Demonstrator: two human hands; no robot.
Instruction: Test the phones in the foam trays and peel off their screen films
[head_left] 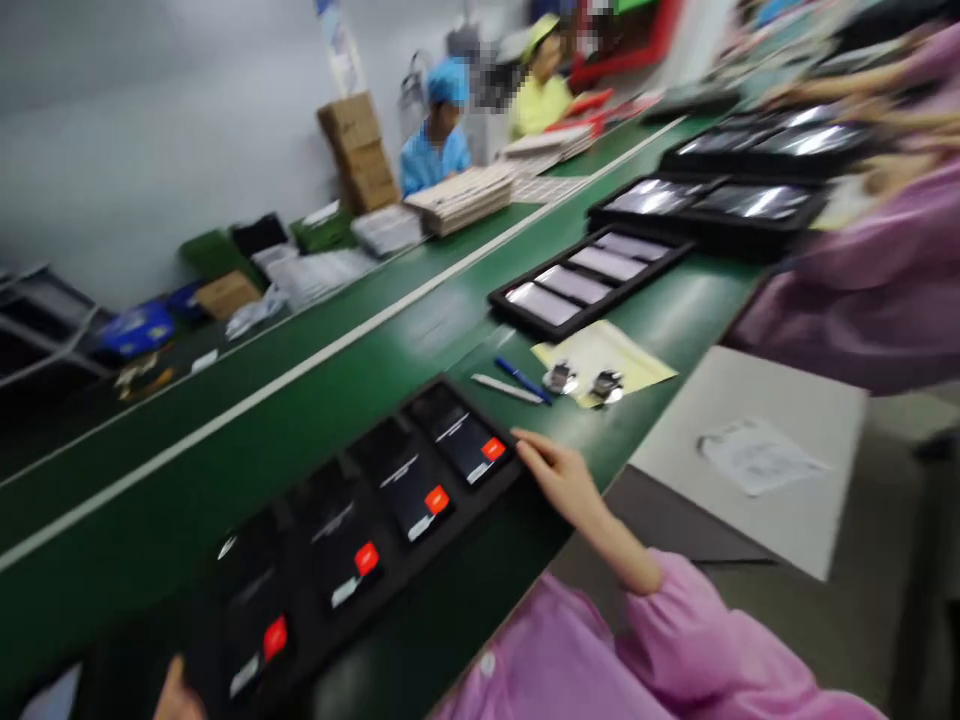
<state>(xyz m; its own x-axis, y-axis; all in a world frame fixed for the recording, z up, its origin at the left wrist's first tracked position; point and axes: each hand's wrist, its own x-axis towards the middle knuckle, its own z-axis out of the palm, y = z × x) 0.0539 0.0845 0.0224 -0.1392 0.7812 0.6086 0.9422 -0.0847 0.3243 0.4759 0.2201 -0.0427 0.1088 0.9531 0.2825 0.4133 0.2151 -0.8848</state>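
A long black tray point(472, 520) lies slanted across the green bench in front of me. In its slots sit several dark phone-like devices point(394, 470), each with an orange-red patch and a white strip at the near end. My right hand point(559, 480) grips the tray's right end, its fingers against the corner. At the bottom left, my left hand point(180, 695) holds the tray's near left side; most of it is cut off by the frame. A blue pen point(523, 380) and a white pen point(506, 389) lie just beyond the tray.
Yellow paper point(611, 360) with two small shiny items lies past the pens. Farther along stand another black tray point(592, 275) and stacked trays point(705, 210). A grey board point(750, 450) juts out at the right. Co-workers sit along the green bench point(420, 330). The picture is blurred.
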